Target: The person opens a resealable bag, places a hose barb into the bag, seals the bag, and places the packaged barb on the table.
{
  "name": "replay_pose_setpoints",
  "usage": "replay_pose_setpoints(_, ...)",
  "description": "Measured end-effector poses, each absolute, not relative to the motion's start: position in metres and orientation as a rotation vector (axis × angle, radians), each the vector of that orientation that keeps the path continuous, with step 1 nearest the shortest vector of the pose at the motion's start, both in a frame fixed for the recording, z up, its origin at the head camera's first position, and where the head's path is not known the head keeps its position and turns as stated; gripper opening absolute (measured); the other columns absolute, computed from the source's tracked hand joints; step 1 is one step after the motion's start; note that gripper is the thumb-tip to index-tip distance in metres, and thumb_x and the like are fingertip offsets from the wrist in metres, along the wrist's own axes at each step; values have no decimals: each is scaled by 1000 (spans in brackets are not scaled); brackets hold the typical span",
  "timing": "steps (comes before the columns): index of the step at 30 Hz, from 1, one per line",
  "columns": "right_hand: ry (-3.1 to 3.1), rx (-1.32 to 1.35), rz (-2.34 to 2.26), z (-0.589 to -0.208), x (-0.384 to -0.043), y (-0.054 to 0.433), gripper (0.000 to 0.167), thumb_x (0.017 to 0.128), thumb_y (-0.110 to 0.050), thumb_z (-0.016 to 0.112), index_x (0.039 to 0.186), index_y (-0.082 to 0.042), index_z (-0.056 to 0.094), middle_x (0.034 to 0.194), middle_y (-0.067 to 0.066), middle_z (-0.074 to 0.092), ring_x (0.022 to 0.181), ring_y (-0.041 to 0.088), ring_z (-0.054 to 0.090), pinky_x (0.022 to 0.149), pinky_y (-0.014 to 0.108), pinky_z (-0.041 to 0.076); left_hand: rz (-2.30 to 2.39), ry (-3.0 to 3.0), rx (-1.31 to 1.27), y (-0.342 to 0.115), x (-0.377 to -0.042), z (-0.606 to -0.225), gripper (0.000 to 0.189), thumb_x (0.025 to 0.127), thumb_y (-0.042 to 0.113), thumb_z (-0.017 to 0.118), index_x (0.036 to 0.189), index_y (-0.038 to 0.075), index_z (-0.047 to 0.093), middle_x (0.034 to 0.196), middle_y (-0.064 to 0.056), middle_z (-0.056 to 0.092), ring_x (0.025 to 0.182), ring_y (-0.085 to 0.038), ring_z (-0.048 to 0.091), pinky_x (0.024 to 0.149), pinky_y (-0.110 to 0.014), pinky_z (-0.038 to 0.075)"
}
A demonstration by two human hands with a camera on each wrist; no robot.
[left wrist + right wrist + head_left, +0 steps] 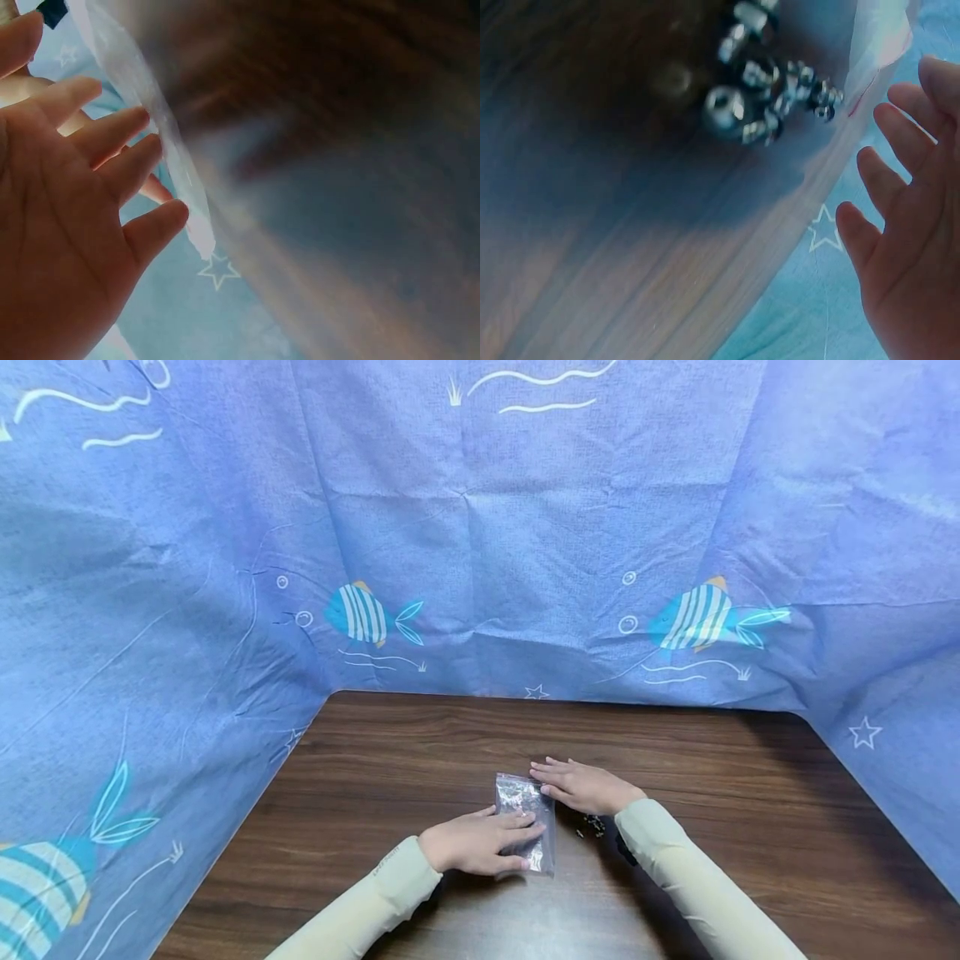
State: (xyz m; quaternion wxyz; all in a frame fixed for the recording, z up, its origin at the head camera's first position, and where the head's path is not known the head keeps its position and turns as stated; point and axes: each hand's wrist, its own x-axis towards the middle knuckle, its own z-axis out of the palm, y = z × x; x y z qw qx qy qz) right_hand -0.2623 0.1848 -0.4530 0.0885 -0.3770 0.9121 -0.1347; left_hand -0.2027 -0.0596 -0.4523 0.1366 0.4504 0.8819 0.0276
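Observation:
A clear zip-lock plastic bag lies flat on the dark wooden table. My left hand is spread over its lower half with the fingers straight. In the left wrist view, the fingertips are right at the edge of the bag. Held out flat, my right hand has its fingertips at the bag's upper right corner. Several small shiny metal pieces lie in a loose cluster on the table below the right palm, partly hidden by that hand and wrist in the head view.
The wooden tabletop stretches out around both hands. A blue cloth with fish and stars hangs behind the table and along its left and right sides. Dark bands show under the sleeve cuffs.

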Motion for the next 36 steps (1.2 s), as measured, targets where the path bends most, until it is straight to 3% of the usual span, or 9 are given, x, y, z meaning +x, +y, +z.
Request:
replay_pose_setpoints(13,2732,-1101,-330,-459,-255,177,43,103,-21,42,142,-4,45,148,14,43,139,38,34,110,57,27,89,2536,1292,-60,-200,-448,56,99,53,40,149,29,35,154,4,34,143,-12,30,115,-47,25)
replay_pose_setpoints(24,2779,-1151,-280,-461,-249,182,43,102,-21,44,143,-5,45,148,13,43,138,37,36,110,54,30,153,2550,1264,-67,-207,-451,57,99,53,40,146,21,43,152,-2,38,144,-18,29,116,-46,23)
replay_pose_setpoints(36,2825,-1225,-257,-466,-239,189,44,101,-27,48,141,-8,49,147,8,45,136,36,40,108,53,34,232,2596,1145,-80,-222,-453,55,99,47,45,147,21,41,152,-2,39,143,-20,31,116,-44,24)
